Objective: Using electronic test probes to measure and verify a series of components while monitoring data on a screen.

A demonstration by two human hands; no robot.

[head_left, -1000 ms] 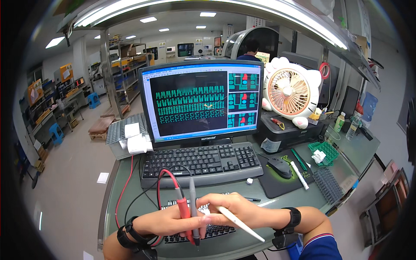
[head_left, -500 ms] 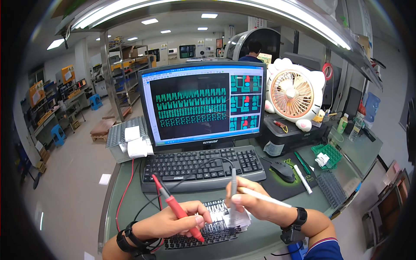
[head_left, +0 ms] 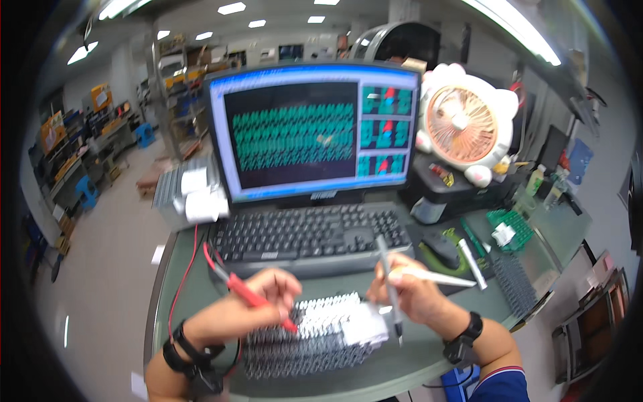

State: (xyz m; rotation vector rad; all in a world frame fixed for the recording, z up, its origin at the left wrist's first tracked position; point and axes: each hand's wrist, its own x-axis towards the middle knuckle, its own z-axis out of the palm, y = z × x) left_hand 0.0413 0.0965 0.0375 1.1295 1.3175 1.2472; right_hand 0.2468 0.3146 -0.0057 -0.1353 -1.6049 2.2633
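My left hand (head_left: 224, 315) is closed around a red test probe (head_left: 246, 295), whose lower end points down over a stack of grey, toothed panels (head_left: 295, 358). A red wire runs from its upper end. In my closed right hand (head_left: 425, 298) are a slim grey test probe (head_left: 390, 288), its dark tip down at the right of the stack, and a white tapered stick (head_left: 442, 277) slanting to the right. White paper pieces (head_left: 367, 326) lie on the stack's right end. Motion blur hides whether either tip touches anything.
Behind the hands stand a black keyboard (head_left: 305, 234) and a monitor (head_left: 295, 187) with green rows on screen. To the right are a mouse (head_left: 440, 249), a white marker (head_left: 472, 264), another grey panel (head_left: 514, 281), and a cat-shaped fan (head_left: 499, 110) on a black machine.
The view has shifted and blurred. My left hand with the red probe has moved left over the panels. My right hand has moved right, the grey probe now tilted and off the white paper.
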